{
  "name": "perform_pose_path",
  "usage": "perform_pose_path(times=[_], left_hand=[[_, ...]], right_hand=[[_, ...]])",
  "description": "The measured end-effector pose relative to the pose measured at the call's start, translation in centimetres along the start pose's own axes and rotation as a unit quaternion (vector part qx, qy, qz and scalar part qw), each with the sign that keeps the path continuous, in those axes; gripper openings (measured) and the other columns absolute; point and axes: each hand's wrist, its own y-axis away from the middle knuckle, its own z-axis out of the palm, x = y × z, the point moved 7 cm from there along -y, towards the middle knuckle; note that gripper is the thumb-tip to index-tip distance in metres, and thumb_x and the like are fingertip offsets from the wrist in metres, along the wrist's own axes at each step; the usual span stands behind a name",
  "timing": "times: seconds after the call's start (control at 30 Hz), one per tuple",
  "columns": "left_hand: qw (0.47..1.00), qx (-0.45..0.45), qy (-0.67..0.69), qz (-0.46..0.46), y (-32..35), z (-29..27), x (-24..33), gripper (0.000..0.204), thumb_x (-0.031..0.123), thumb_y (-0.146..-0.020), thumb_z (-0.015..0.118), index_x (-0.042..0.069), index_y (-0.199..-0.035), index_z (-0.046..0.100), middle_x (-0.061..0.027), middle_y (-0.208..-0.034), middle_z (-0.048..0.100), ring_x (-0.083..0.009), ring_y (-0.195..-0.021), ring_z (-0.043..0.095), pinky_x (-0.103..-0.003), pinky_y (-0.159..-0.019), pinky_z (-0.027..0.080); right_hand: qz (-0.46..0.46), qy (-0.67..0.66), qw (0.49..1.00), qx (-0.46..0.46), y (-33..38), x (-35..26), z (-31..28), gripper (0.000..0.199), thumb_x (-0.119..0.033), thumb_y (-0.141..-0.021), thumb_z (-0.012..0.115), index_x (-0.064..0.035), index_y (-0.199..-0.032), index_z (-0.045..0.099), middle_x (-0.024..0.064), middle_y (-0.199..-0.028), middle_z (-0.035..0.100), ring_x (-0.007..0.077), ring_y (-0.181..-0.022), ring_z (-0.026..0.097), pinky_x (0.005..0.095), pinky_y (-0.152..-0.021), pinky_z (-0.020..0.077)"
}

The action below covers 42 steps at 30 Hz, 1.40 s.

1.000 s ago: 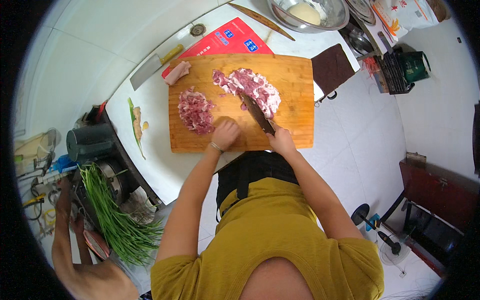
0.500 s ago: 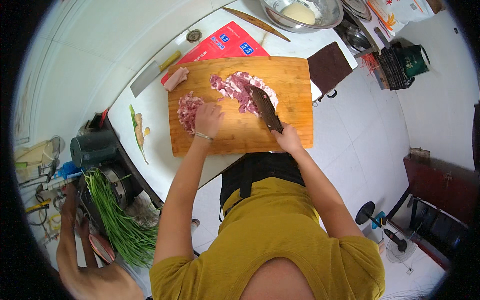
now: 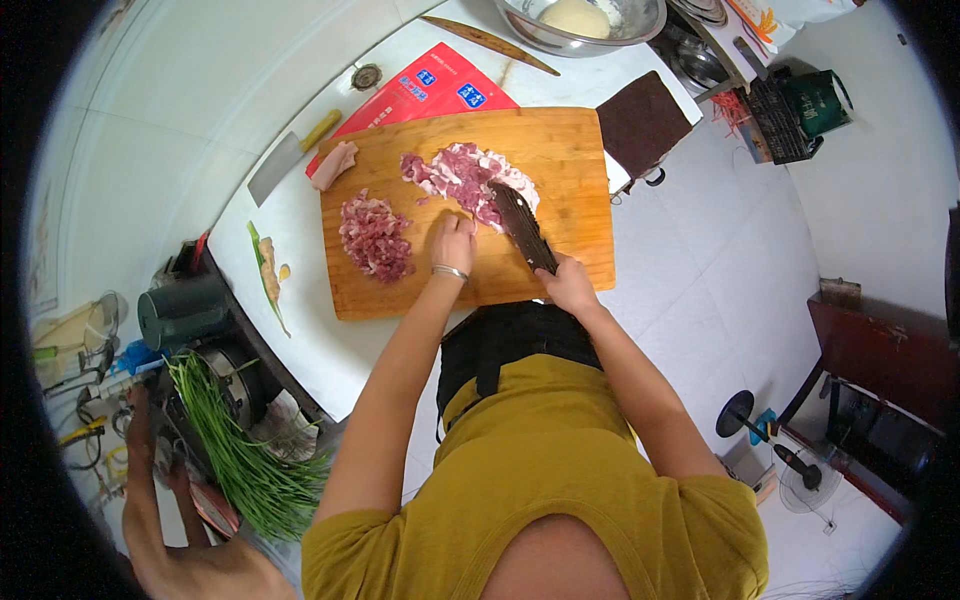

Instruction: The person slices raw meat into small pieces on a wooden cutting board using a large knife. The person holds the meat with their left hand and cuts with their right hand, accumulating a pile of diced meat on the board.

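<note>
My right hand (image 3: 570, 286) grips a dark, broad-bladed knife (image 3: 522, 228), its blade slanting over the near right edge of the sliced raw meat (image 3: 458, 172) on the wooden cutting board (image 3: 560, 150). Just left of the blade, my left hand (image 3: 455, 245) is closed, fingers curled down by the meat's near edge. What its fingertips hold, if anything, is too small to make out. To its left lies a heap of diced meat (image 3: 375, 238). A pale pink chunk of meat (image 3: 334, 166) rests at the board's far left corner.
Behind the board lie a cleaver (image 3: 280, 165) and a red plastic sheet (image 3: 425, 85). Ginger (image 3: 268, 268) sits on the table at left. A metal bowl with dough (image 3: 575, 18) stands at the back. Another person's arm (image 3: 143, 480) is at lower left, beside green chives (image 3: 240, 450).
My left hand has moved right, from the diced heap to beside the sliced meat, and its fingers have drawn together. The right hand still holds the knife in nearly the same place.
</note>
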Motion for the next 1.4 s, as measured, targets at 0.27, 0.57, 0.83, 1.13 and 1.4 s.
perform_pose_path(times=[0.27,0.57,0.83,1.13,1.4], left_hand=[[0.969,-0.152,0.105,-0.163,6.0,-1.1,-3.2,0.031,0.018,-0.071,0.07,0.008,-0.096,0.055,-0.0127,-0.085,0.057,-0.0311,-0.082,0.057,-0.04,-0.071,0.047],[0.976,-0.021,-0.062,0.21,6.5,-1.8,2.5,0.023,0.01,-0.076,0.051,0.003,-0.097,0.059,-0.0087,-0.099,0.057,-0.0241,-0.089,0.055,-0.032,-0.074,0.048],[0.964,-0.007,-0.078,0.254,6.2,-0.4,0.7,0.031,0.011,-0.079,0.049,0.001,-0.106,0.059,-0.01,-0.114,0.056,-0.024,-0.102,0.055,-0.031,-0.083,0.048],[0.972,-0.081,-0.064,0.213,6.0,0.5,-0.9,0.024,0.01,-0.076,0.05,0.001,-0.096,0.06,-0.0107,-0.111,0.056,-0.0241,-0.104,0.053,-0.03,-0.084,0.046],[0.958,-0.024,-0.029,0.283,6.3,-1.6,0.5,0.024,0.01,-0.076,0.05,0.005,-0.097,0.06,-0.0079,-0.109,0.055,-0.0236,-0.096,0.054,-0.031,-0.08,0.048]], right_hand=[[-0.036,0.092,0.995,-0.013,-0.2,-0.3,2.3,0.026,-0.019,-0.078,0.062,0.0014,-0.094,0.056,0.0267,-0.076,0.059,0.0419,-0.077,0.059,0.0469,-0.068,0.0467],[-0.067,0.267,0.961,-0.03,-1.2,-2.3,5.8,0.011,-0.012,-0.078,0.053,-0.0031,-0.083,0.053,0.0222,-0.074,0.062,0.0388,-0.071,0.062,0.0491,-0.063,0.0494],[-0.095,0.3,0.947,-0.07,-3.5,-3.9,8.5,0.018,-0.011,-0.075,0.058,-0.0009,-0.09,0.056,0.0207,-0.082,0.063,0.0349,-0.077,0.064,0.0441,-0.067,0.0521],[-0.019,0.295,0.951,-0.09,-1.2,-1.2,6.3,0.013,-0.009,-0.078,0.055,0.0,-0.088,0.056,0.0217,-0.09,0.063,0.036,-0.084,0.063,0.0445,-0.071,0.0516],[-0.089,0.257,0.962,-0.027,-5.7,-4.9,8.7,0.013,-0.01,-0.077,0.053,-0.0009,-0.086,0.055,0.0233,-0.075,0.062,0.0394,-0.075,0.062,0.0481,-0.068,0.05]])
